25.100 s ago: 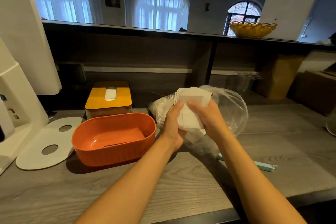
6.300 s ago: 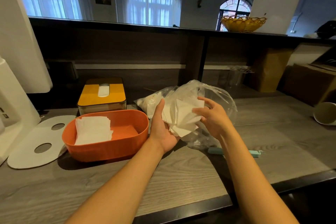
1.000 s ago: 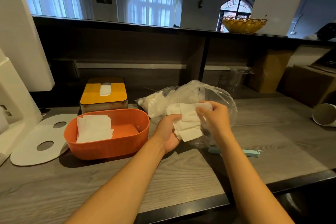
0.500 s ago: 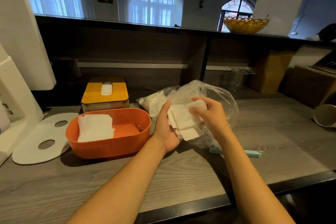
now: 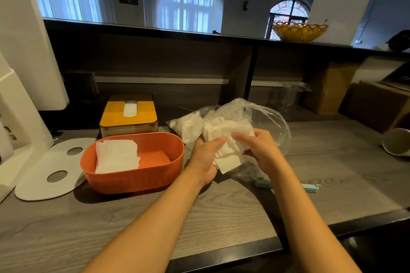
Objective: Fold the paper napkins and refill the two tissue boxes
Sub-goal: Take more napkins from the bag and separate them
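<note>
Both hands — left hand [image 5: 205, 157], right hand [image 5: 258, 148] — grip one napkin stack [image 5: 226, 139], clamped between them.

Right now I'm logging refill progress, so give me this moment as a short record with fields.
left hand: left hand holds the napkin stack from the left
right hand: right hand grips the same stack from the right
orange box: orange box open, folded napkins in its left part, right part bare
yellow box: yellow box lid on, tissue showing in the slot
white lid: white lid flat on the counter, left of the orange box
plastic bag: plastic bag behind the hands
</note>
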A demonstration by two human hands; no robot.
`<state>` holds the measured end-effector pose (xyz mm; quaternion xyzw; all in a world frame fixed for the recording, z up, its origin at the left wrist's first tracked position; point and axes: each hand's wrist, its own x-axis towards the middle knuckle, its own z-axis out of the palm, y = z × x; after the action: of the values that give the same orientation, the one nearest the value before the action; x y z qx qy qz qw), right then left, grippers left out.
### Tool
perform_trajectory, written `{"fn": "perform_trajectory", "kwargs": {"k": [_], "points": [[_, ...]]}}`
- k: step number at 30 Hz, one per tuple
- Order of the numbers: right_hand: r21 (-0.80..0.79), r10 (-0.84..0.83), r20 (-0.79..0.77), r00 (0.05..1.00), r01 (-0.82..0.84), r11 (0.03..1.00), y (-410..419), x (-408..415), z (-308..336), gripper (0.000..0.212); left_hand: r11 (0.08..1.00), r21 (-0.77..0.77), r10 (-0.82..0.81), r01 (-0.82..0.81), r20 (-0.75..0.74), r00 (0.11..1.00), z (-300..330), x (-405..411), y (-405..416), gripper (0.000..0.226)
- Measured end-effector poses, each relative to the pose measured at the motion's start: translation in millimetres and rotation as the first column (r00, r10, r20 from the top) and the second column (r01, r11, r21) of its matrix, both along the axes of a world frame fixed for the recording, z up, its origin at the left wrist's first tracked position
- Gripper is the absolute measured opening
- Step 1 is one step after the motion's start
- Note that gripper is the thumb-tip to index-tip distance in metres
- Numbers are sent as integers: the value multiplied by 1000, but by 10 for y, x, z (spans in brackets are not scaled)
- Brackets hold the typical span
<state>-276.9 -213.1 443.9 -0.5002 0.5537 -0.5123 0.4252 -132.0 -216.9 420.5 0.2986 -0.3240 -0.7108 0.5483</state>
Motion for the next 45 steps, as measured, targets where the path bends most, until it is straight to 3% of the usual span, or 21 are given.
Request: {"fn": "perform_trajectory", "kwargs": {"k": [5,8,13,16,20,24,27,30,32,33,35,37,39,42,45], "points": [[-28,-119,83,989,122,992,22,12,18,7,993,74,-82,87,-77,994,-3,2,15,29],[-32,-170,100,980,173,984,38,-2,46,8,992,74,-89,99,-128,988,-3,23,-1,33],[53,-176,321,931,168,984,57,-96,93,21,990,116,-45,73,-227,973,-2,58,-23,32],[187,-120,260,958,72,980,82,-57,103,23,990,109,-71,90,-169,983,1,43,-8,32],[266,-124,364,923,25,964,85,-53,129,19,988,107,-94,107,-120,988,9,23,3,30],[267,-111,244,963,44,963,73,-52,127,19,985,136,-89,103,-106,990,-12,18,-17,31],[94,-231,279,932,213,973,57,-84,113,11,980,183,-49,82,-180,982,-15,37,-29,32],[-377,-329,193,925,379,845,76,-91,126,17,976,195,-47,99,-253,966,-24,79,-50,42],[-585,-274,8,962,227,779,101,-29,110,26,973,188,-68,130,-301,951,-27,101,-58,51],[-603,-215,-132,968,94,792,104,13,92,31,972,185,-80,145,-320,944,-32,110,-66,56],[-471,-34,-450,892,-205,858,93,82,45,39,972,165,-104,167,-335,936,-40,129,-79,64],[-257,151,-644,750,-398,880,76,89,17,34,970,167,-114,179,-337,935,-46,152,-79,70],[-145,266,-646,716,-457,878,84,65,41,30,965,185,-122,187,-319,940,-26,174,-61,69],[-180,353,-425,833,-460,869,110,44,72,35,970,180,-118,163,-237,964,7,156,-37,52],[-373,162,-236,958,-243,895,99,70,79,35,979,164,-110,125,-94,989,-4,91,-19,33]]}}
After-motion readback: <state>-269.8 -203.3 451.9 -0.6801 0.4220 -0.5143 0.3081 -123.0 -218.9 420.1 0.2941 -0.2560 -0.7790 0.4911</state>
